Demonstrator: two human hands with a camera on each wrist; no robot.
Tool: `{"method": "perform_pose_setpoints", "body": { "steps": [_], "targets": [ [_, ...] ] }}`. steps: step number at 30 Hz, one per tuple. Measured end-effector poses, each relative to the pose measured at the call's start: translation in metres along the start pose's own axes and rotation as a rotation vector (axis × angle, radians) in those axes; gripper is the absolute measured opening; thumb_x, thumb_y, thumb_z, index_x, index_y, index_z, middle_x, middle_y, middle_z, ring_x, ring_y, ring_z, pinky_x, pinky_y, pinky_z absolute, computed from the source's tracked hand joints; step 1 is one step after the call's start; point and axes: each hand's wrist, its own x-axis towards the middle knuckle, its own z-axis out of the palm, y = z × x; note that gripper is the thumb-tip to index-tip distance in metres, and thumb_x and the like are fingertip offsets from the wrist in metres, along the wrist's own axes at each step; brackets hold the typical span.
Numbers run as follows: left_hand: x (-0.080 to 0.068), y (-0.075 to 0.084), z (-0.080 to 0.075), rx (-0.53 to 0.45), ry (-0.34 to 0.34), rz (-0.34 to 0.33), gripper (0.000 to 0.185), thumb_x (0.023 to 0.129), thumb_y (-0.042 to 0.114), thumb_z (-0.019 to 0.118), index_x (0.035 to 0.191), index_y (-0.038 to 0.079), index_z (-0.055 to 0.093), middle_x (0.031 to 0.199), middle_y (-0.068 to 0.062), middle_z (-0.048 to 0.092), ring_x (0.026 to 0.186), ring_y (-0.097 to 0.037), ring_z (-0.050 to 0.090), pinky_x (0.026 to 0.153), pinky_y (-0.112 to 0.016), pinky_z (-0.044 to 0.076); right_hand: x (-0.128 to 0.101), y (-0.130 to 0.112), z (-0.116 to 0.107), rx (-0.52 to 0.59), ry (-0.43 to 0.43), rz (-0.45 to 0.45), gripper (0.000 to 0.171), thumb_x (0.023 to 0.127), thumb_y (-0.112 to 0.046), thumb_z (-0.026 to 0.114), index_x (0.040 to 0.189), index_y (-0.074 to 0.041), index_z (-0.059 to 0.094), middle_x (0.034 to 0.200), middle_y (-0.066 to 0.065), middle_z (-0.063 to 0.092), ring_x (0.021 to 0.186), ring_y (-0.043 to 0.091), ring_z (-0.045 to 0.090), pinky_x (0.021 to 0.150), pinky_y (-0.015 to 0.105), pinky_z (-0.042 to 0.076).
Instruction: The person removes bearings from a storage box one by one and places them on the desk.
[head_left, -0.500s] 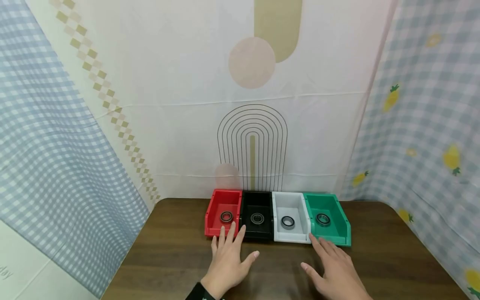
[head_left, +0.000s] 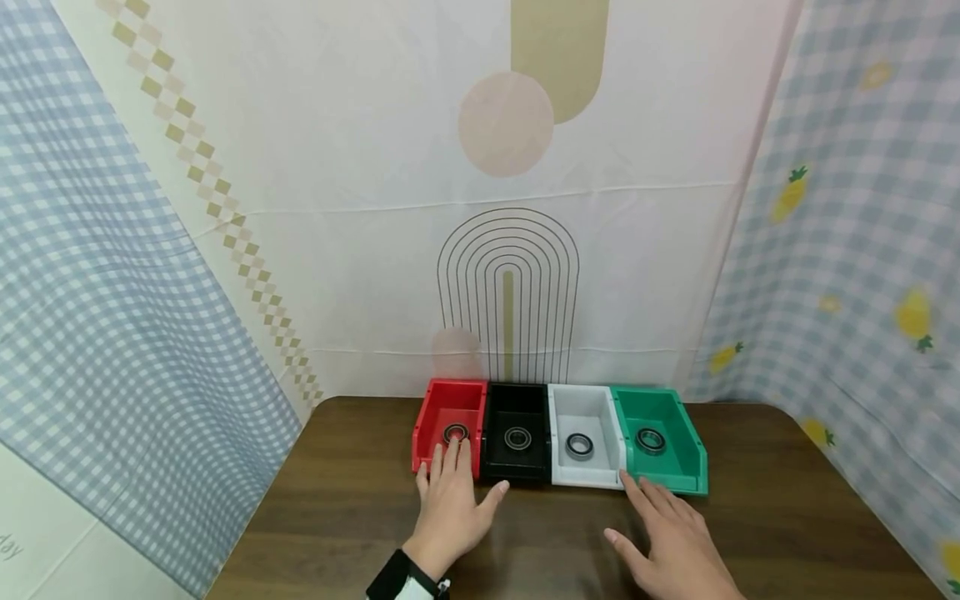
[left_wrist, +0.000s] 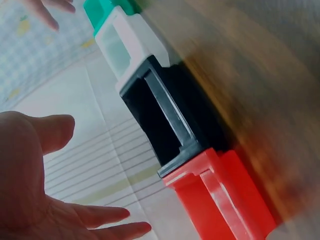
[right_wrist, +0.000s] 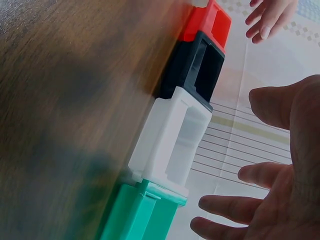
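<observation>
Four small bins stand in a row at the table's far edge: red (head_left: 431, 417), black (head_left: 517, 412), white (head_left: 581, 408) and green (head_left: 678, 442). Each holds one metal bearing ring, as in the red bin (head_left: 455, 431) and the green bin (head_left: 650, 440). My left hand (head_left: 453, 496) is open, its straight fingers reaching over the red bin's front lip to the ring; I cannot tell if they touch it. My right hand (head_left: 660, 525) lies open on the table just before the white and green bins. The wrist views show open palms (left_wrist: 30, 190) (right_wrist: 285, 165) beside the bins.
The dark wooden table (head_left: 337, 500) has rounded far corners. Patterned cloth (head_left: 375, 208) hangs close behind the bins and on both sides. In the left wrist view the black bin (left_wrist: 170, 125) and red bin (left_wrist: 225, 200) lie nearest.
My left hand has moved forward and a little left, from before the red and black bins to over the red bin's front. The right hand has hardly moved.
</observation>
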Motion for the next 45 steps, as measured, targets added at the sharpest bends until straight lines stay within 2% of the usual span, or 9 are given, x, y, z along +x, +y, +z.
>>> {"method": "perform_pose_setpoints", "body": {
  "steps": [9,16,21,25,30,34,38,42,45],
  "targets": [
    [0.033,-0.001,-0.008,0.052,0.017,0.014,0.096,0.095,0.050,0.072,0.160,-0.010,0.035,0.169,-0.032,0.035,0.159,-0.054,0.028,0.125,-0.078,0.019,-0.002,-0.003,-0.003,0.005,0.002,0.003,0.083,0.100,-0.063,0.064,0.163,-0.012,0.046,0.155,0.030,0.056,0.144,0.053,0.052,0.108,0.077,0.041],
    [0.067,-0.015,-0.006,0.041,-0.002,-0.063,0.095,0.098,0.046,0.070,0.159,-0.016,0.032,0.168,-0.037,0.032,0.158,-0.054,0.030,0.126,-0.074,0.024,-0.002,-0.001,-0.007,0.009,-0.014,0.000,0.086,0.100,-0.064,0.063,0.164,-0.011,0.044,0.154,0.027,0.058,0.142,0.053,0.053,0.108,0.076,0.041],
    [0.089,-0.023,0.001,0.039,0.013,-0.110,0.090,0.099,0.040,0.071,0.154,-0.021,0.036,0.163,-0.040,0.037,0.154,-0.055,0.035,0.123,-0.072,0.032,-0.002,0.000,-0.009,0.025,-0.028,-0.007,0.085,0.099,-0.062,0.066,0.164,-0.011,0.043,0.155,0.024,0.059,0.142,0.052,0.055,0.107,0.075,0.042],
    [0.102,-0.026,0.007,0.087,0.049,-0.151,0.081,0.099,0.039,0.073,0.148,-0.019,0.045,0.150,-0.037,0.052,0.140,-0.051,0.049,0.118,-0.065,0.043,-0.003,-0.001,-0.010,0.054,0.025,-0.041,0.080,0.100,-0.058,0.067,0.162,-0.009,0.047,0.154,0.020,0.061,0.140,0.048,0.058,0.107,0.073,0.045],
    [0.113,-0.031,0.015,0.132,0.124,-0.181,0.059,0.100,0.036,0.072,0.130,-0.013,0.060,0.126,-0.031,0.063,0.121,-0.046,0.056,0.110,-0.061,0.047,-0.002,-0.004,-0.013,0.089,0.124,-0.078,0.075,0.102,-0.053,0.069,0.159,-0.009,0.050,0.151,0.018,0.064,0.137,0.045,0.062,0.104,0.071,0.047],
    [0.116,-0.035,0.020,0.116,0.088,-0.215,0.043,0.102,0.035,0.069,0.113,-0.007,0.068,0.116,-0.027,0.066,0.112,-0.043,0.060,0.103,-0.058,0.052,-0.003,-0.006,-0.017,0.098,0.135,-0.071,0.075,0.101,-0.052,0.070,0.160,-0.010,0.049,0.150,0.020,0.065,0.135,0.045,0.063,0.103,0.071,0.048],
    [0.118,-0.036,0.024,0.124,0.105,-0.179,0.038,0.103,0.033,0.068,0.104,-0.005,0.070,0.110,-0.026,0.067,0.107,-0.042,0.061,0.100,-0.058,0.053,-0.003,-0.007,-0.018,0.097,0.129,-0.071,0.076,0.102,-0.051,0.070,0.160,-0.008,0.048,0.150,0.021,0.064,0.135,0.047,0.063,0.102,0.072,0.048],
    [0.119,-0.039,0.022,0.240,0.234,-0.091,0.035,0.101,0.028,0.070,0.105,-0.007,0.072,0.109,-0.027,0.068,0.108,-0.043,0.062,0.098,-0.056,0.052,-0.003,-0.008,-0.018,0.099,0.127,-0.082,0.076,0.102,-0.051,0.069,0.161,-0.008,0.047,0.151,0.022,0.063,0.135,0.047,0.063,0.103,0.072,0.048],
    [0.120,-0.042,0.017,0.325,0.319,-0.054,0.032,0.100,0.025,0.072,0.105,-0.007,0.072,0.110,-0.026,0.069,0.106,-0.042,0.061,0.094,-0.052,0.052,-0.003,-0.008,-0.018,0.102,0.130,-0.084,0.076,0.102,-0.051,0.069,0.161,-0.008,0.047,0.151,0.022,0.063,0.135,0.047,0.063,0.103,0.072,0.048]
  ]
}}
